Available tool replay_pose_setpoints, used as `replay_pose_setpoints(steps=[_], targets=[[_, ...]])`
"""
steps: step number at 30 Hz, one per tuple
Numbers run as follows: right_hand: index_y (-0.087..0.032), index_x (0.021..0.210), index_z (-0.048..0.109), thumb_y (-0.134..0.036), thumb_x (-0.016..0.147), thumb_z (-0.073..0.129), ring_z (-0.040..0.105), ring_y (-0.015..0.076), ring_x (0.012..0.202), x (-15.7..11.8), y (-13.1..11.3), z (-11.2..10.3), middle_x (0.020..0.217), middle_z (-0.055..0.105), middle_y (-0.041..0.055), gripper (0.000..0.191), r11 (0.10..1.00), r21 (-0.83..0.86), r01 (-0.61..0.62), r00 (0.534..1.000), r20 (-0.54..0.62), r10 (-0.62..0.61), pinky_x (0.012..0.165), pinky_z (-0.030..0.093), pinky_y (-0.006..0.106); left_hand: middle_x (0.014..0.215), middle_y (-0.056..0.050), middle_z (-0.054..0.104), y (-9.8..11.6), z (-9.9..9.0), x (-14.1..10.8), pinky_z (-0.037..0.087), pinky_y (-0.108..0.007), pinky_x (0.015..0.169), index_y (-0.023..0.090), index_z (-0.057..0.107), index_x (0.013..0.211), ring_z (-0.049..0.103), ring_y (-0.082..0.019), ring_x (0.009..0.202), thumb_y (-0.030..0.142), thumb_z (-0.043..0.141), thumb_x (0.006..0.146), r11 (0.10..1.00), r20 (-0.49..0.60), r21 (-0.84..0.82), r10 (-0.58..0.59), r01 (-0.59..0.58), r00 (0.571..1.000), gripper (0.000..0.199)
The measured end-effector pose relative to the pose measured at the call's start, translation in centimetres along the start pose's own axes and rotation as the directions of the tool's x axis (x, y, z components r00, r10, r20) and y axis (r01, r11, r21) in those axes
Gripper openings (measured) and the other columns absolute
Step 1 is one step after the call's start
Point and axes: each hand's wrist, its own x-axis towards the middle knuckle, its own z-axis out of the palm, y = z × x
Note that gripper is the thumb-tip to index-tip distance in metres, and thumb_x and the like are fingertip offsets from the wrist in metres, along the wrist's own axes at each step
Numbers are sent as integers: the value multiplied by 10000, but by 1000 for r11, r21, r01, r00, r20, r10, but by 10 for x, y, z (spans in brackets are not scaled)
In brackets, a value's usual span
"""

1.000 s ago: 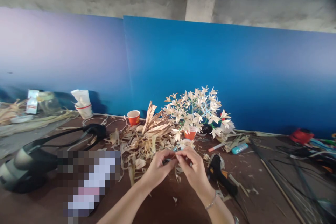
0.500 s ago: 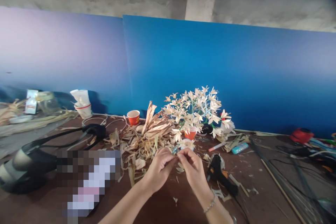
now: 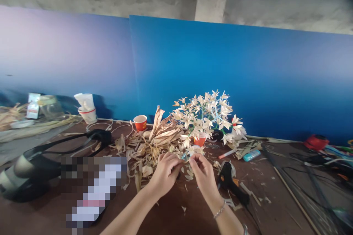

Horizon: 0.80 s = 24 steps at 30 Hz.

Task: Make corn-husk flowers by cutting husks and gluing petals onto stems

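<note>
My left hand (image 3: 166, 173) is closed, thumb and fingers pinched together, above the brown table. Opposite it, my right hand (image 3: 203, 172) also pinches, its fingertips a short way from the left ones. Between them runs a small pale strip (image 3: 185, 161), which looks like dried husk; its ends are hidden in the fingers. Just beyond the hands stand many cream husk flowers (image 3: 204, 114) on green stems, around a red paper cup (image 3: 200, 140). Small loose petals (image 3: 189, 174) lie on the table below my right fingertips.
Dried husks (image 3: 162, 136) are heaped left of the flowers. A black glue gun (image 3: 233, 183) lies right of my right hand, near a blue packet (image 3: 252, 155). Another red cup (image 3: 140, 123) stands behind. At left are a black strapped device (image 3: 33, 169) and a blurred-out object (image 3: 95, 192).
My fingertips have moved slightly apart, showing more of the pale strip between them. My left hand has turned, knuckles higher. The things on the table look unmoved.
</note>
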Motion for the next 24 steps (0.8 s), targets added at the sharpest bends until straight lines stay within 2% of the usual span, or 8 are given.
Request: replay_pose_setpoints(steps=[3,8,11,13,18,22,24], targets=[[-182,728,529,-357,824,508,408,108,532,1,1,0,624,478,-18,201,1000,-14,18,1000,6,-18,481,335,217,876,-49,666,1,3,-2,346,-365,813,245,619,989,546,-211,870,247,503,832,1000,-44,-5,-7,7,999,196],[-172,728,546,-348,816,525,458,115,557,2,3,1,639,522,-5,198,999,-18,49,998,45,-48,508,365,217,753,-24,665,3,5,-2,346,-343,779,227,655,802,565,-192,780,204,520,816,999,-88,-13,-34,33,996,138],[-169,803,598,-333,801,549,494,124,597,2,4,2,701,566,13,172,999,12,45,996,77,-46,531,385,219,715,-18,648,3,4,-1,353,-320,756,213,647,736,566,-178,746,210,526,814,997,-93,-39,-62,59,994,145],[-169,780,614,-320,795,559,505,128,617,2,4,2,712,576,16,161,998,9,61,995,84,-61,550,390,222,698,-17,641,4,4,0,356,-315,758,208,641,710,566,-177,739,217,523,814,997,-80,-49,-72,68,994,158],[-167,668,555,-352,808,543,463,111,536,2,6,1,585,532,-16,231,1000,-15,16,1000,21,-16,502,358,214,714,-16,664,4,5,-2,347,-330,771,222,655,745,571,-184,745,196,533,801,998,-73,-13,-58,57,996,136],[-167,645,525,-386,808,537,451,109,526,2,8,1,576,520,-17,273,1000,-21,-2,999,-32,1,492,357,214,725,-18,669,4,6,-3,335,-351,800,215,647,742,575,-182,755,185,527,803,999,-86,29,-37,40,996,138],[-162,694,558,-385,798,549,474,118,555,3,7,1,607,543,-6,246,1000,-1,-2,1000,-29,1,510,378,218,719,-20,663,4,7,-3,339,-352,799,210,644,727,575,-180,747,195,516,810,999,-91,15,-51,53,995,153]])
